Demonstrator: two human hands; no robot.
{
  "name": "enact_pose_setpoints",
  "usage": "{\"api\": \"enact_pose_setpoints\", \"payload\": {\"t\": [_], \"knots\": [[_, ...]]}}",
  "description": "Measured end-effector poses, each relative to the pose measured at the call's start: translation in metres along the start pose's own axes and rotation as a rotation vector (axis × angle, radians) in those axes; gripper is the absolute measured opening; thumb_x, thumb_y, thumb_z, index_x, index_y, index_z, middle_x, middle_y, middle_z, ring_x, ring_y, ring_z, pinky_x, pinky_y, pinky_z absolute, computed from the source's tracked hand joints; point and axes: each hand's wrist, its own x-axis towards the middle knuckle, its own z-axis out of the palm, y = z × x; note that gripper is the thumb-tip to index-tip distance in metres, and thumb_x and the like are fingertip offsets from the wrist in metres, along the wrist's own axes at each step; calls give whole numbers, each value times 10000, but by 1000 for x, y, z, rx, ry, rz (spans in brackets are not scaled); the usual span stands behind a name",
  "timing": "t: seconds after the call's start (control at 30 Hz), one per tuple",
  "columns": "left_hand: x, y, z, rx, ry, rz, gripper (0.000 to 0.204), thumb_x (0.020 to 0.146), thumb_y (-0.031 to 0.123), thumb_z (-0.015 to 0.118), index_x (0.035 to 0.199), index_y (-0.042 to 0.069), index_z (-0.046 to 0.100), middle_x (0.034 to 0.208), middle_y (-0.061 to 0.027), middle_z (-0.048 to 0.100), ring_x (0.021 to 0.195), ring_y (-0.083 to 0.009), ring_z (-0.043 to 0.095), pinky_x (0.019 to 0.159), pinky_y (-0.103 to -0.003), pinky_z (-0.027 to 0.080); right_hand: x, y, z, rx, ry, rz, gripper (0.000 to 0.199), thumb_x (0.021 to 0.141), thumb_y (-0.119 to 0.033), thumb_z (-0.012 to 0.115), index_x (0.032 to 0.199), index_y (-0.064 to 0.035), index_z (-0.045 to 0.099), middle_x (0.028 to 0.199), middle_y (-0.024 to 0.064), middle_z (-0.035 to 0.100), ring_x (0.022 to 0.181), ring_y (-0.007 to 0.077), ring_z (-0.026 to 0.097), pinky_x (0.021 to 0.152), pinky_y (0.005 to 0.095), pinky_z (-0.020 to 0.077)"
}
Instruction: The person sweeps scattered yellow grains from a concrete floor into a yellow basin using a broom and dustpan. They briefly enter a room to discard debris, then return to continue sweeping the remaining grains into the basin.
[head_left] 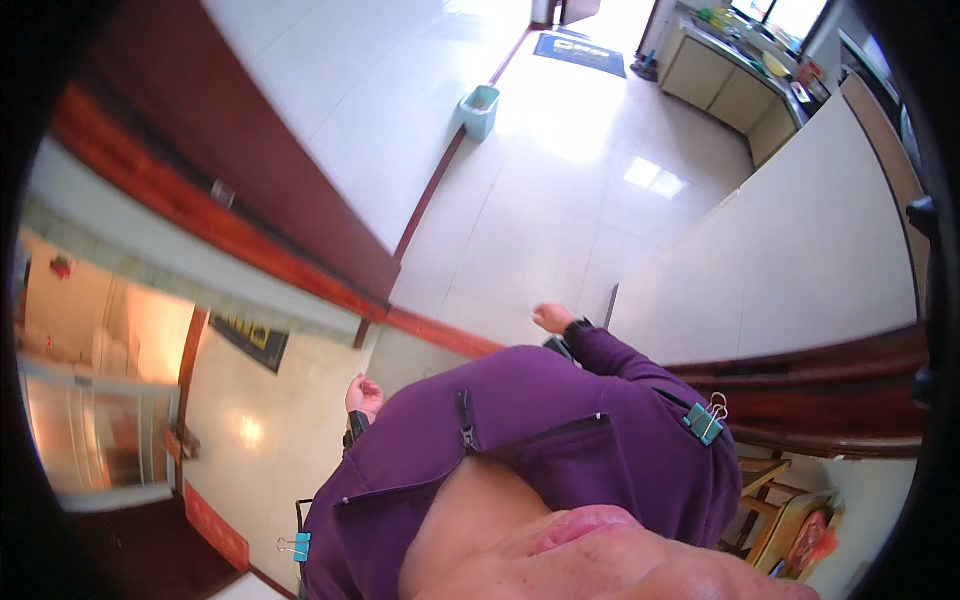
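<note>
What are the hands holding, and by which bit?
Nothing that I can see: the left hand and the right hand both look empty.

There are two hands [365,394] [552,318], two binder clips [295,546] [704,425], two doormats [580,55] [258,345], and one bin [480,113].

A home: kitchen cabinets [702,76], 2 floor mats [582,56], a waste bin [480,118], glossy tiled floor [540,225]

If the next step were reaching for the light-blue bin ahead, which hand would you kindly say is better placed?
Probably the right hand: it extends farther forward and appears nearer the light-blue bin, while the left hand sits farther back. Both are well short of it.
</note>
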Motion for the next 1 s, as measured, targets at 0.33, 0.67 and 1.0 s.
{"api": "enact_pose_setpoints", "payload": {"t": [0.33, 0.67, 1.0], "knots": [[195, -5, 419, 309, -417, -70, 82, 735, 14, 525, 780, 73, 493, 616, 6, 489, 536, -108, 482, 468, -210, 403, 37, 174, -69, 640, 302, 804, 260, 715, -218, 533, 815, 11, 604, 673, 145, 594, 604, 180, 582, 581, 318, 466], [322, -4, 566, 359, -35, -91, 107, 700, 85, 527, 639, 80, 440, 555, 1, 453, 458, -100, 425, 418, -209, 375, 404, 271, -350, 313, 499, 228, 275, 734, -238, 532, 910, -34, 584, 821, 162, 599, 777, 285, 580, 691, 343, 457], [512, 5, 929, 299, -169, -202, 96, 709, 79, 481, 645, 104, 414, 561, 4, 436, 450, -85, 401, 390, -193, 351, 472, 467, -404, 141, 83, 833, 359, 746, -346, 453, 850, -29, 586, 805, 186, 580, 750, 350, 555, 653, 434, 437]]}}
